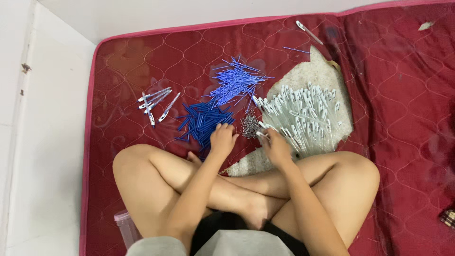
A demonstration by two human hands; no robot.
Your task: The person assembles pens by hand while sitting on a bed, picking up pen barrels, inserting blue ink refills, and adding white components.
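Observation:
I sit cross-legged on a red quilted mattress [388, 95]. My left hand [222, 140] rests with fingers curled on the near edge of a pile of dark blue pen parts [201, 121]. My right hand [275, 144] grips a white pen barrel [261, 134] at the near edge of a heap of white pen barrels [303, 114]. Between the hands lies a small grey heap of tiny metal springs [250, 125]. Behind it spreads a pile of thin blue ink refills [234, 83].
Several finished white pens [156, 102] lie at the left on the mattress. One single white pen [308, 32] lies at the far edge. A torn patch [308, 76] shows pale padding under the barrels. A clear plastic container [125, 227] stands by my left thigh. White walls [42, 142] border the mattress.

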